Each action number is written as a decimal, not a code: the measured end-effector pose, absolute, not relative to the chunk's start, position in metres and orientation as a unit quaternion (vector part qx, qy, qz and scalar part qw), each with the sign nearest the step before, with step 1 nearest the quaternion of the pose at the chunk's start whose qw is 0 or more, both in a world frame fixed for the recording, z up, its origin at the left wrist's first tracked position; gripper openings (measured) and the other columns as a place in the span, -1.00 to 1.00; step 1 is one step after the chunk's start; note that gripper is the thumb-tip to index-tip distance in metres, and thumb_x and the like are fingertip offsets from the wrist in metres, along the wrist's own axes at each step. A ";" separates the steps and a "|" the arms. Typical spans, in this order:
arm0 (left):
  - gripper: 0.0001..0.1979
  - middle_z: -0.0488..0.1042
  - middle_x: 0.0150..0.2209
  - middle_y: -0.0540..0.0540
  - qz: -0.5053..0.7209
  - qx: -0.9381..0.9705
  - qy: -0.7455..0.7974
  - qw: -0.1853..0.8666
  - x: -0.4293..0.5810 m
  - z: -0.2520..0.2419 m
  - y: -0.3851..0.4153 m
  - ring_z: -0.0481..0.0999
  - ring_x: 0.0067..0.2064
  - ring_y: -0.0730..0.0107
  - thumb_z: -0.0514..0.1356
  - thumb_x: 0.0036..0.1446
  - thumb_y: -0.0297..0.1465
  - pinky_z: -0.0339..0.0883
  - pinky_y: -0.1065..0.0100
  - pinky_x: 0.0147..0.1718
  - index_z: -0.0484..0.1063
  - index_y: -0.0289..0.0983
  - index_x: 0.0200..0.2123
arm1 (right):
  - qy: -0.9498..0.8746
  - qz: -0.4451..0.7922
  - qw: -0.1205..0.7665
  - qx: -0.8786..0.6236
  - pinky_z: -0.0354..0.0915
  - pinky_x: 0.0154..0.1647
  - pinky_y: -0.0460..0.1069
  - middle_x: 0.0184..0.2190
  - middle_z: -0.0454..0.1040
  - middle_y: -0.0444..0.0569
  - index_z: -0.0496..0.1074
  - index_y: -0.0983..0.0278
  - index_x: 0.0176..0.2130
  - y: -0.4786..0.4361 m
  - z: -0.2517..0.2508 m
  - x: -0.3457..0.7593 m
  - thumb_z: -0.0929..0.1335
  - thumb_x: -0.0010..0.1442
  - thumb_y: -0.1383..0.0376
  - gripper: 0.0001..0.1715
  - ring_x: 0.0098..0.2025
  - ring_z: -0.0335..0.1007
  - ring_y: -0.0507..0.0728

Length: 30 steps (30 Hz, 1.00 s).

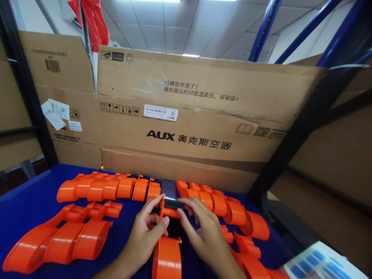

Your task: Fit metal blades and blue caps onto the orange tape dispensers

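Note:
In front of me an orange plastic tape dispenser (167, 257) stands with its curved part toward me. My left hand (148, 224) grips its upper frame on the left side, thumb and index finger on the orange edge. Between thumb and fingers, my right hand (200, 221) pinches a black toothed blade piece (173, 204) at the top of this dispenser. A row of pale teeth shows along the piece's edge. Whether it is fixed to the frame I cannot tell. Just behind it lies a dark phone-like rectangle (169, 189).
Several orange dispensers stand in a back-left row (95, 189), a front-left group (77, 240) and a right-hand row (226, 209) on the blue surface (128, 248). A cardboard sheet (192, 116) walls off the back. At lower right lies a printed sheet (322, 263).

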<state>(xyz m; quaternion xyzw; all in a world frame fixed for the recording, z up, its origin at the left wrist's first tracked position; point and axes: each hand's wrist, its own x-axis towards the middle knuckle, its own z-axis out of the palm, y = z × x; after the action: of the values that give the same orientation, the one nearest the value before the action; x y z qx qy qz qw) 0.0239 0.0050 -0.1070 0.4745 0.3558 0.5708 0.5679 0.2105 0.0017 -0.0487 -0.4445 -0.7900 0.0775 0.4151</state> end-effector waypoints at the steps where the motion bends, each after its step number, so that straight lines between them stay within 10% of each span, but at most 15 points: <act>1: -0.26 0.60 -0.37 -0.04 0.570 0.475 0.354 0.569 0.024 -0.107 0.005 0.57 -0.43 0.33 0.40 0.05 -0.23 0.44 0.33 -0.38 0.28 -0.18 0.28 | -0.794 0.081 0.411 -0.442 0.42 -0.10 0.04 -0.14 0.54 0.05 0.46 0.17 0.03 0.002 -0.048 0.210 0.31 0.37 0.23 -0.73 -0.15 0.49 0.19; 13: -0.61 0.54 -0.17 -0.02 0.570 0.472 0.323 0.589 0.027 -0.102 0.005 0.38 -0.66 0.64 0.34 0.09 -0.36 0.35 0.47 -0.64 0.33 -0.15 -0.03 | -0.734 0.087 0.406 -0.537 0.39 -0.11 0.04 -0.17 0.59 0.05 0.48 0.21 0.01 0.010 -0.045 0.227 0.22 0.40 0.14 -0.64 -0.17 0.52 0.20; 19: -0.61 0.54 -0.20 -0.01 0.551 0.493 0.330 0.587 0.026 -0.106 0.005 0.39 -0.67 0.64 0.37 0.06 -0.34 0.33 0.48 -0.67 0.34 -0.16 -0.06 | -0.660 -0.002 0.159 -0.734 0.32 -0.27 0.07 -0.26 0.61 0.11 0.55 0.21 -0.20 0.019 -0.053 0.253 0.29 0.31 0.18 -0.74 -0.16 0.53 0.30; 30: -0.64 0.55 -0.15 -0.02 0.553 0.500 0.339 0.574 0.026 -0.105 0.006 0.37 -0.67 0.66 0.35 0.07 -0.31 0.33 0.49 -0.67 0.35 -0.16 -0.08 | -0.687 0.009 0.123 -0.716 0.24 -0.31 0.02 -0.34 0.57 0.04 0.49 0.20 -0.36 0.015 -0.063 0.244 0.40 0.15 0.27 -0.94 -0.16 0.51 0.28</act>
<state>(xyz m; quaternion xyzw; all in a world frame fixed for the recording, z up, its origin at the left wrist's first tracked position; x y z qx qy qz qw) 0.0257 0.0055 -0.1049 0.4996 0.3392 0.5533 0.5738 0.2441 0.0150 -0.0628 -0.7160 -0.6871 0.0091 0.1234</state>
